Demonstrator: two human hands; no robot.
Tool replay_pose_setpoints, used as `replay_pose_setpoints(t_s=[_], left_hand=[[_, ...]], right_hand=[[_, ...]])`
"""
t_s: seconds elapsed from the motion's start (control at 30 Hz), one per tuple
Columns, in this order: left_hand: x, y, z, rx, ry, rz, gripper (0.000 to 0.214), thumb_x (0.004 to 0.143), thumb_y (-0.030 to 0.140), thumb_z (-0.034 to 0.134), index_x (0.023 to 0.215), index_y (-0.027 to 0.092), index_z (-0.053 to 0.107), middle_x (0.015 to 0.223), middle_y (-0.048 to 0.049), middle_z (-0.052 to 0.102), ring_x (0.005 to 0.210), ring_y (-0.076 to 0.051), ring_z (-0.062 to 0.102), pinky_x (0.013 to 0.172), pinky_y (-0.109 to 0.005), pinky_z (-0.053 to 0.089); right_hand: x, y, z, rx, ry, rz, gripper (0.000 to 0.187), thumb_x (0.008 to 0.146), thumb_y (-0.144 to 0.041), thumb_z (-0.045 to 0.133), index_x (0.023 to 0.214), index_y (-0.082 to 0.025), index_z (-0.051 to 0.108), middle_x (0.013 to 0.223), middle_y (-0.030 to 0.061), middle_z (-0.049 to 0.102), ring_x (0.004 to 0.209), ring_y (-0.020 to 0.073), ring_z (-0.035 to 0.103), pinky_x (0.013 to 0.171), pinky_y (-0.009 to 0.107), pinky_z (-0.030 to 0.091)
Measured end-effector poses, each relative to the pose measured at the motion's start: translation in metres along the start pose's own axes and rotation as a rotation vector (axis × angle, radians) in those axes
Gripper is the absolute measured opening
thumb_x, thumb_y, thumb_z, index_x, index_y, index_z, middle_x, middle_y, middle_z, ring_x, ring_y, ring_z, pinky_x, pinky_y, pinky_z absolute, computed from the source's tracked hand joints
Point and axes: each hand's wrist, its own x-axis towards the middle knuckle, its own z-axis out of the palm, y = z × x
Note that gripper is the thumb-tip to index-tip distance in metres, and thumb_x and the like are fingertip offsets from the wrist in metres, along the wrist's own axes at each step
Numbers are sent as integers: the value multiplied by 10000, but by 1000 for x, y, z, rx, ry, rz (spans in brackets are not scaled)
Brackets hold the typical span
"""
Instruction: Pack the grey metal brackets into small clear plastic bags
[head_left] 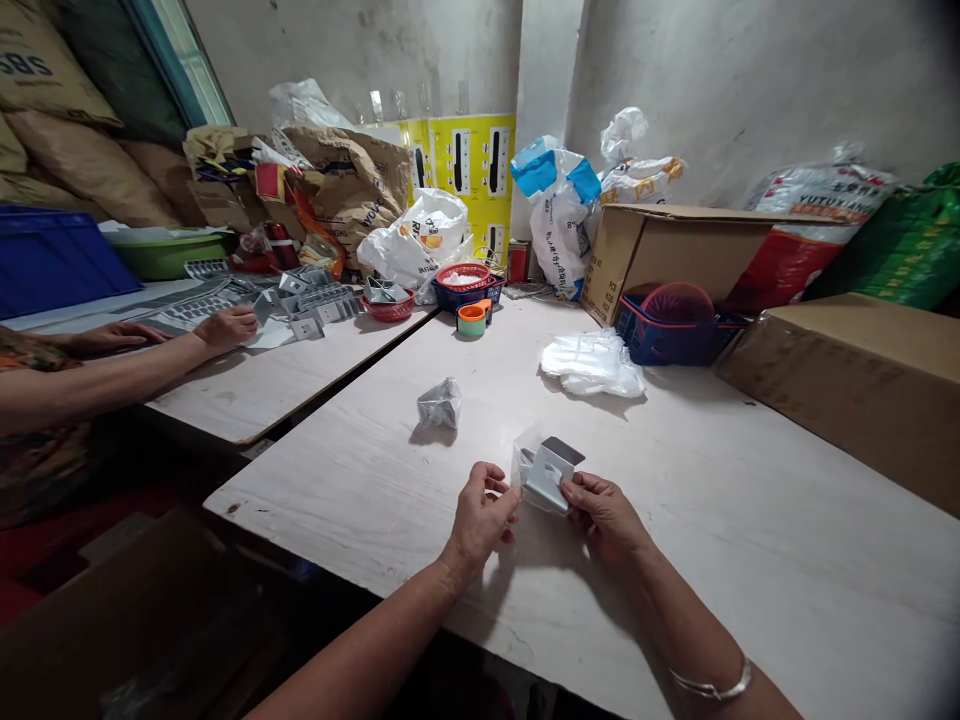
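Lower centre: right hand (606, 510) pinches grey bracket (553, 468), left hand (484, 510) clear bag (522, 447). Forced bracket corners could tear the bag.

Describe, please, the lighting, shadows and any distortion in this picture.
Head view: the flat plastic bags glare nearly white; soft shadows lie on the table beneath the left hand and right hand; the lower left is very dark; the edges look wide-angle stretched.

Your right hand (611, 515) partly hides the bracket (546, 482); the frame's left edge crops the blue bin (60, 262), the right the green sack (889, 250).
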Motion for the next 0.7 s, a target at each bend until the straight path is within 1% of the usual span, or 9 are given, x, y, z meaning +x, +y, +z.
replay_pose_setpoints(t_s=[0.07, 0.2, 0.27, 0.37, 0.43, 0.57, 0.63, 0.7], left_hand=[[3, -2, 2, 37, -9, -9, 278, 659, 312, 633, 831, 199, 447, 751, 35, 491, 506, -86, 523, 327, -169, 390], [6, -2, 8, 59, 33, 36, 139, 674, 241, 562, 704, 189, 436, 543, 65, 460, 428, -76, 457, 336, -157, 342], [4, 0, 9, 10, 49, 35, 126, 687, 246, 538, 675, 186, 428, 510, 65, 458, 396, -70, 436, 332, -159, 313], [-3, 4, 9, -45, 10, 5, 131, 685, 254, 537, 681, 186, 424, 531, 52, 496, 390, -73, 442, 330, -166, 296], [-7, 5, 9, -68, -11, -7, 114, 674, 230, 526, 688, 188, 421, 534, 54, 498, 393, -70, 436, 340, -168, 294], [-8, 5, 10, -147, 20, -30, 119, 582, 139, 470, 663, 189, 399, 525, 73, 464, 388, -41, 372, 370, -159, 267], [-9, 4, 12, -156, -22, -53, 128, 556, 129, 439, 661, 189, 398, 516, 76, 453, 396, -41, 363, 384, -160, 257], [-9, 2, 14, -117, -63, -78, 124, 564, 141, 436, 667, 197, 394, 486, 84, 425, 397, -53, 359, 388, -169, 252]], right_hand=[[-3, -3, 2, -25, -22, 15, 373, 600, -403, 764, 562, -165, 479, 476, -64, 395, 436, 48, 303, 440, 219, 166], [-5, -3, 4, -51, -52, 8, 341, 633, -394, 748, 575, -158, 509, 483, -55, 424, 445, 46, 307, 448, 220, 165], [-3, 1, 4, -52, -27, -29, 339, 650, -385, 738, 571, -160, 498, 482, -57, 419, 447, 45, 303, 450, 221, 158], [0, 8, 5, -59, 40, -71, 340, 652, -381, 737, 568, -163, 489, 471, -64, 401, 443, 47, 293, 451, 224, 148], [1, 11, 6, -52, 83, -92, 343, 644, -382, 741, 567, -164, 488, 466, -68, 388, 442, 48, 282, 449, 225, 142], [1, 13, 10, -10, 143, -113, 373, 625, -392, 750, 544, -168, 464, 469, -70, 377, 448, 52, 278, 446, 225, 152], [0, 12, 12, -3, 161, -118, 396, 618, -402, 752, 525, -172, 444, 459, -70, 372, 444, 55, 286, 444, 227, 157], [-1, 11, 13, -10, 168, -126, 411, 619, -408, 749, 509, -173, 431, 446, -68, 374, 442, 58, 294, 445, 229, 161]])
